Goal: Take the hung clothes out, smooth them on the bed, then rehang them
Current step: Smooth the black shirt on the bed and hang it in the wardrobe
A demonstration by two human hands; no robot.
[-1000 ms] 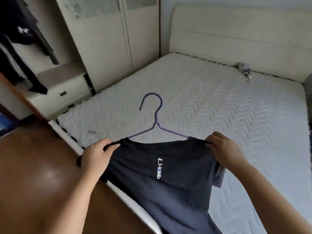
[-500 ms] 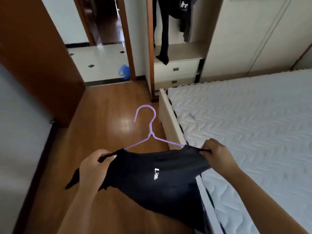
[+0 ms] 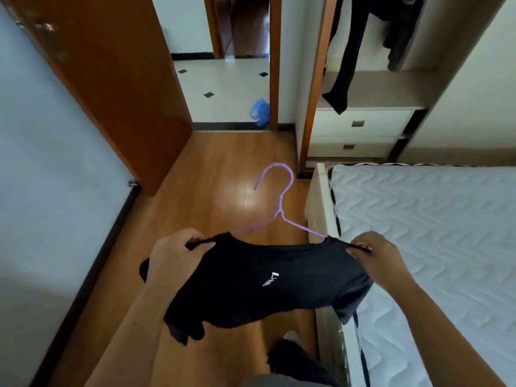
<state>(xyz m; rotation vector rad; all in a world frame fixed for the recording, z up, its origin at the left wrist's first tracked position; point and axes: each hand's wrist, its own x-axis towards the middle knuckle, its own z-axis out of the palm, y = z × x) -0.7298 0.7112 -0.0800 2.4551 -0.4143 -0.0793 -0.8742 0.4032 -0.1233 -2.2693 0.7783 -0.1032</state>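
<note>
- The left hand (image 3: 173,252) was curled round one shoulder of a black shirt (image 3: 265,289), with the cloth pinched between thumb and fingers. The right hand (image 3: 374,255) pinched the other shoulder in the same way.
- The shirt was thin matte knit with a small white logo on the chest. It hung slack between the hands in soft folds, and its hem was bunched under the left forearm. It was in the air, mostly over the floor, with its right side over the bed's edge.
- A thin lilac wire hanger (image 3: 279,196) sat inside the collar. Its two arms rose to a twisted neck and a round open hook, tilted away from the person.
- The bed (image 3: 418,233) lay to the right. Its white mattress was quilted in wavy chevrons, with black-and-white piping, on a pale frame.
- The floor (image 3: 223,169) was glossy orange-brown planks, with a patch of glare beneath the hook.
- A brown wooden door (image 3: 111,79) stood open on the left.
- Past the bed were two cream drawers (image 3: 360,132) with small square pulls. Dark clothes (image 3: 346,51) hung limp above them.
- A crumpled blue bag (image 3: 260,112) sat in the doorway on white tiles (image 3: 223,79) with black diamond insets.
- A second earlier the shirt had been held over the mattress, facing the headboard. By this moment it had swung round toward the drawers, and both grips were unchanged.
</note>
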